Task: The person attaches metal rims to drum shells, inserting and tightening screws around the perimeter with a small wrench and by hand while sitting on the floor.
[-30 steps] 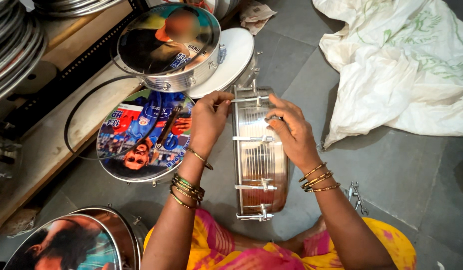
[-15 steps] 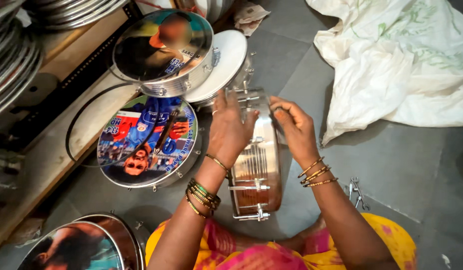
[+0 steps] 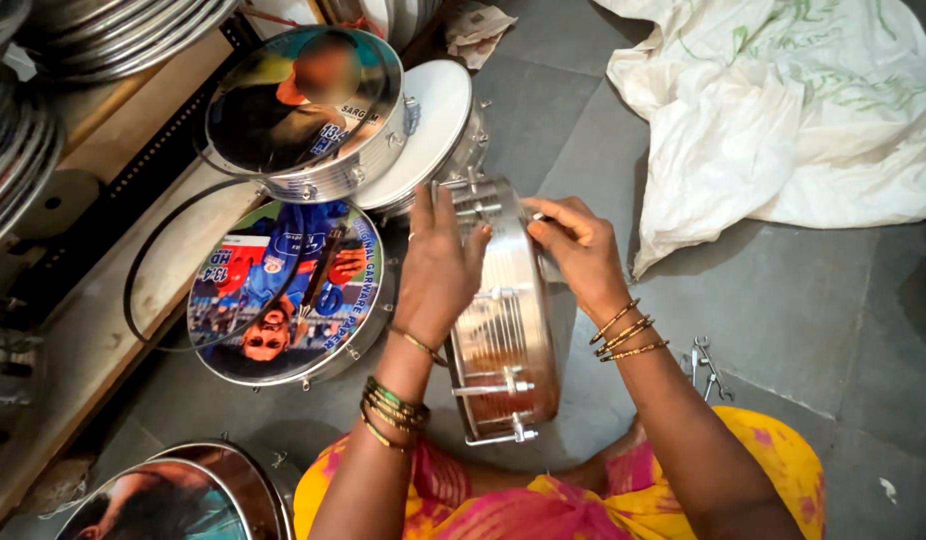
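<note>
Shiny steel frame drum (image 3: 503,330) with tension lugs, upright on edge above lap

Floor (image 3: 583,130): grey stone tiles, joints visible, evenly lit. Wooden ledge (image 3: 103,330): run along the left edge. Stacked metal rims (image 3: 113,25): kept at the upper left corner. White sack (image 3: 783,110): spread at the upper right.

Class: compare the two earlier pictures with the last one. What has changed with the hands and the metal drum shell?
The metal drum shell has tipped left. The left hand slid across its upper rim; the right hand stays at the top fitting. Both keep their grip. The printed drums and white sack have not moved.
</note>
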